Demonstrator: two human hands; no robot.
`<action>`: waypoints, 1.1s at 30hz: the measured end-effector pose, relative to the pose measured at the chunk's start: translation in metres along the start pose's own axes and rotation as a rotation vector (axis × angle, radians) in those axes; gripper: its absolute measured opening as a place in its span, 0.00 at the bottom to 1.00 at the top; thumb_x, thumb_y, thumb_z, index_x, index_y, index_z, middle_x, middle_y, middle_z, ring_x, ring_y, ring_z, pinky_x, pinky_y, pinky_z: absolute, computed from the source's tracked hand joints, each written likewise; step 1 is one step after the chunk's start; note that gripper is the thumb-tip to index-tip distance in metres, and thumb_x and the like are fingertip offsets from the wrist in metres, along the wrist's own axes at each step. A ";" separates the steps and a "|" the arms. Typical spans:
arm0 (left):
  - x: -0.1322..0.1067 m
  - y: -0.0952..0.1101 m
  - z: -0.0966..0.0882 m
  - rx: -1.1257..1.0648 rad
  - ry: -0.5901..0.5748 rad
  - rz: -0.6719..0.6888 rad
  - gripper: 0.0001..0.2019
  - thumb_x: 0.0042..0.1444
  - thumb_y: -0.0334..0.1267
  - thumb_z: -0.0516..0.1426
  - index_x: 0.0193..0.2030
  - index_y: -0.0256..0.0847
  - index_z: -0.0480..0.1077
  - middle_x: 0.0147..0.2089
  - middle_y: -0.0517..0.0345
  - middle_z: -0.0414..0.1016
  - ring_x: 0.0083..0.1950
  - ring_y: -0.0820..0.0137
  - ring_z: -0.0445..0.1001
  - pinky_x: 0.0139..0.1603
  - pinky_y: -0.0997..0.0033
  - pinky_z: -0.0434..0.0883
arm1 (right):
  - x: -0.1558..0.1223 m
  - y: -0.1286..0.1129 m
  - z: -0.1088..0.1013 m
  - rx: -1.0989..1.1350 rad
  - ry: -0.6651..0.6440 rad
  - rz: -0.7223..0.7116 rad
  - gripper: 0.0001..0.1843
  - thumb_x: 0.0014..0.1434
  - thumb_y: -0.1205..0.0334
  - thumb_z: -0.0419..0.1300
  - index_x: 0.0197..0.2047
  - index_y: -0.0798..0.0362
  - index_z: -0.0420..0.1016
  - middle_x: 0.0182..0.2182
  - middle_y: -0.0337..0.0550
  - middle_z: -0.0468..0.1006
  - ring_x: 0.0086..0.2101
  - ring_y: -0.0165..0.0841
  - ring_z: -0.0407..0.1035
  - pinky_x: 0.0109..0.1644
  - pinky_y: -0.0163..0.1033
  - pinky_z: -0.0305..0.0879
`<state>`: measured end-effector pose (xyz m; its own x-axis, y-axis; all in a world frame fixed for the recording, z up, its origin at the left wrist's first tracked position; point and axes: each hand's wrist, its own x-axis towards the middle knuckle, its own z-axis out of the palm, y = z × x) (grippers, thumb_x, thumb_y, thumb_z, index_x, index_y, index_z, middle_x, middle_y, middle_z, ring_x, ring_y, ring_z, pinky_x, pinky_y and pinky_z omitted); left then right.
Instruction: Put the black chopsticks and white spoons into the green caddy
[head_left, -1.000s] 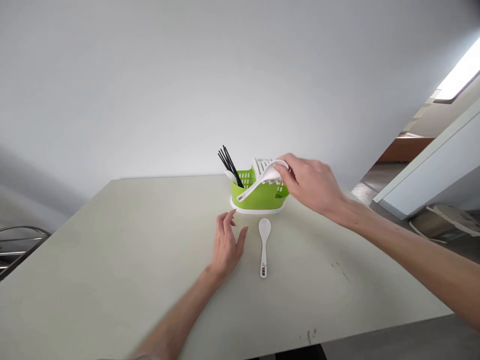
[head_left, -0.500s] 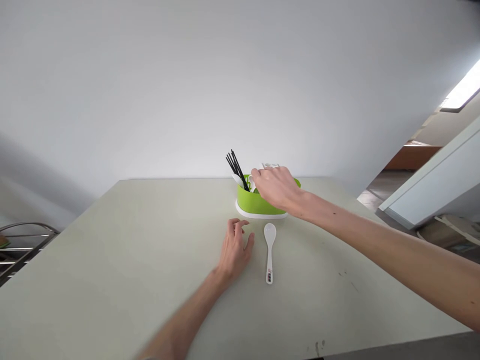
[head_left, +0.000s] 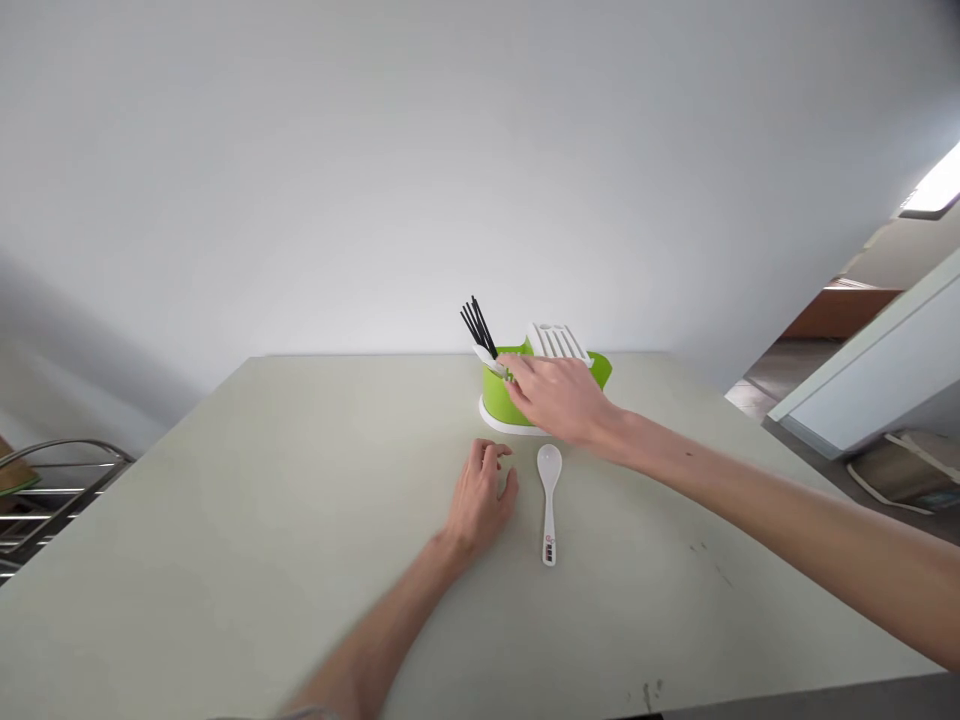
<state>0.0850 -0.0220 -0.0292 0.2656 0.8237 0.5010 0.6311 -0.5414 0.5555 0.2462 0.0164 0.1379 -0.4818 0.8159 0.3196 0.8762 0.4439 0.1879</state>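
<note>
Since 1.0 s ago: my right hand (head_left: 562, 400) has come down from above the caddy (head_left: 495, 400) to its near face. The spoon (head_left: 487, 358) that I held slanted across the caddy front now sits at the caddy's left end. My left hand (head_left: 481, 497) has curled its fingers in but has kept its place on the table (head_left: 262, 520).

Right hand: palm down and laid over the caddy's near rim, covering most of its front. The fingers reach left, with the fingertips (head_left: 511, 368) at the left compartment. Only a short white piece of the spoon shows, poking out left of the fingertips and touching them. I cannot tell whether the fingers pinch it or only rest against it.

Spoon: at the caddy's left end, just below the black chopsticks (head_left: 477, 322), which stand tilted in the same end. It lies at the tip of my reach, not under the palm.

Caddy: green on a white base, at the far middle of the table. A white slotted insert (head_left: 559, 340) rises behind my knuckles.

Left hand: resting on the table, near of the caddy and apart from it. The fingers are loosely curled and hold nothing.

A second spoon (head_left: 549, 500) lies flat just right of the left hand, not touching it. Its bowl is at the far end, close under my right wrist, and its handle points near.

A metal rack (head_left: 52, 480) sits off the table's left edge.
</note>
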 end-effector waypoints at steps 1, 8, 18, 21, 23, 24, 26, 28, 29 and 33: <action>0.000 0.000 0.000 -0.001 0.000 0.002 0.10 0.68 0.34 0.52 0.55 0.45 0.63 0.53 0.51 0.69 0.46 0.65 0.77 0.46 0.60 0.77 | -0.011 0.005 0.002 0.037 0.008 -0.017 0.18 0.75 0.65 0.45 0.57 0.55 0.73 0.42 0.51 0.85 0.35 0.38 0.77 0.31 0.39 0.49; 0.004 0.000 -0.001 -0.011 -0.015 -0.038 0.08 0.68 0.35 0.53 0.52 0.44 0.66 0.51 0.52 0.71 0.46 0.65 0.77 0.48 0.60 0.76 | -0.067 0.033 0.056 0.244 -0.345 0.199 0.21 0.73 0.52 0.52 0.61 0.54 0.72 0.53 0.57 0.82 0.45 0.47 0.78 0.40 0.44 0.64; 0.007 0.000 -0.004 -0.078 0.006 -0.105 0.07 0.66 0.35 0.53 0.49 0.43 0.68 0.48 0.52 0.72 0.45 0.66 0.76 0.44 0.62 0.76 | -0.080 -0.025 0.071 0.625 -0.358 0.241 0.08 0.68 0.61 0.59 0.44 0.45 0.81 0.37 0.44 0.87 0.37 0.41 0.81 0.37 0.41 0.71; 0.008 -0.005 -0.002 -0.111 0.041 -0.172 0.06 0.64 0.35 0.54 0.47 0.43 0.69 0.45 0.53 0.73 0.43 0.66 0.76 0.40 0.65 0.74 | -0.076 -0.023 0.043 0.755 -0.323 0.197 0.10 0.70 0.59 0.57 0.41 0.44 0.82 0.22 0.35 0.80 0.23 0.35 0.76 0.31 0.38 0.69; 0.009 -0.008 -0.001 -0.134 0.066 -0.208 0.06 0.64 0.35 0.54 0.46 0.43 0.70 0.44 0.54 0.73 0.42 0.67 0.75 0.37 0.66 0.73 | -0.066 -0.010 0.020 0.802 -0.244 0.209 0.13 0.72 0.57 0.55 0.45 0.46 0.82 0.21 0.34 0.78 0.22 0.34 0.75 0.30 0.37 0.69; 0.010 -0.010 -0.001 -0.144 0.076 -0.222 0.06 0.64 0.35 0.54 0.45 0.43 0.70 0.43 0.54 0.73 0.41 0.67 0.75 0.36 0.67 0.73 | -0.059 -0.001 0.007 0.806 -0.187 0.224 0.14 0.73 0.57 0.54 0.47 0.47 0.82 0.23 0.34 0.80 0.23 0.33 0.76 0.31 0.37 0.69; 0.010 -0.011 -0.001 -0.159 0.084 -0.239 0.06 0.64 0.35 0.54 0.45 0.42 0.71 0.42 0.54 0.74 0.39 0.68 0.75 0.35 0.67 0.72 | -0.042 0.018 -0.017 0.793 0.045 0.247 0.14 0.72 0.57 0.55 0.49 0.49 0.82 0.26 0.36 0.81 0.23 0.33 0.76 0.32 0.36 0.69; 0.011 -0.010 -0.002 -0.169 0.085 -0.242 0.06 0.63 0.36 0.54 0.45 0.42 0.71 0.42 0.54 0.74 0.39 0.68 0.75 0.35 0.68 0.72 | -0.026 0.037 -0.038 0.678 0.252 0.226 0.14 0.73 0.56 0.56 0.51 0.50 0.82 0.31 0.39 0.84 0.25 0.33 0.76 0.35 0.37 0.69; 0.011 -0.010 -0.002 -0.173 0.084 -0.241 0.06 0.63 0.36 0.54 0.45 0.42 0.71 0.42 0.54 0.75 0.39 0.68 0.75 0.35 0.68 0.72 | -0.019 0.045 -0.045 0.600 0.354 0.192 0.14 0.73 0.56 0.56 0.51 0.50 0.82 0.35 0.41 0.85 0.27 0.33 0.77 0.37 0.37 0.69; 0.010 -0.007 -0.003 -0.187 0.066 -0.246 0.06 0.64 0.36 0.54 0.45 0.42 0.70 0.43 0.53 0.75 0.39 0.68 0.75 0.36 0.67 0.73 | 0.002 0.062 -0.050 0.318 0.568 0.122 0.16 0.75 0.57 0.53 0.54 0.50 0.82 0.45 0.46 0.85 0.37 0.35 0.77 0.44 0.38 0.67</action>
<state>0.0808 -0.0100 -0.0257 0.0701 0.9244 0.3750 0.5243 -0.3540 0.7744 0.2989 0.0264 0.1967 -0.2337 0.5838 0.7775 0.8435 0.5195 -0.1366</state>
